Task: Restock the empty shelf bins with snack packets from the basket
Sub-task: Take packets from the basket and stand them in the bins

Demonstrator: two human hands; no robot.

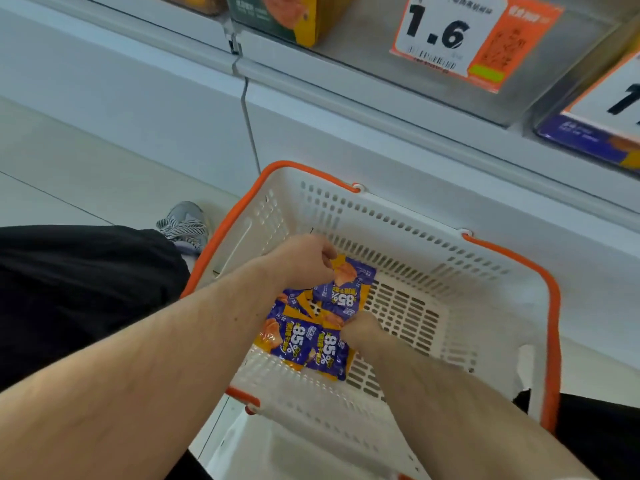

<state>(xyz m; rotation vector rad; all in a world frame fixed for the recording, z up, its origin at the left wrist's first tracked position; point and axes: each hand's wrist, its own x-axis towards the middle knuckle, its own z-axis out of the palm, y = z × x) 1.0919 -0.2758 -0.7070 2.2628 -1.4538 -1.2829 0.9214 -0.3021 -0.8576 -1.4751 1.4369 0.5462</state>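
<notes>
At the far left a black-clad leg [79,289] fills the edge of the view, and past it a grey patterned shoe [185,225] rests on the pale floor [52,161]. Next comes the white basket [433,258] with orange handles, standing against the white base of the shelving. Both bare forearms reach down into it. The left hand [306,259] is curled, its fingertips pinching the top edge of the uppermost purple and orange snack packet [346,289]. Below lies a small heap of the same snack packets [304,337], each marked "85%", on the slotted floor of the basket, toward its left half. The right hand [360,332] is curled too, fingers tucked down at the right edge of the heap; whether it actually grips a packet I cannot tell. Above right, a shelf bin [363,53] carries a price tag [450,32] reading "1.6", and at the far right sits a purple box [588,140].
</notes>
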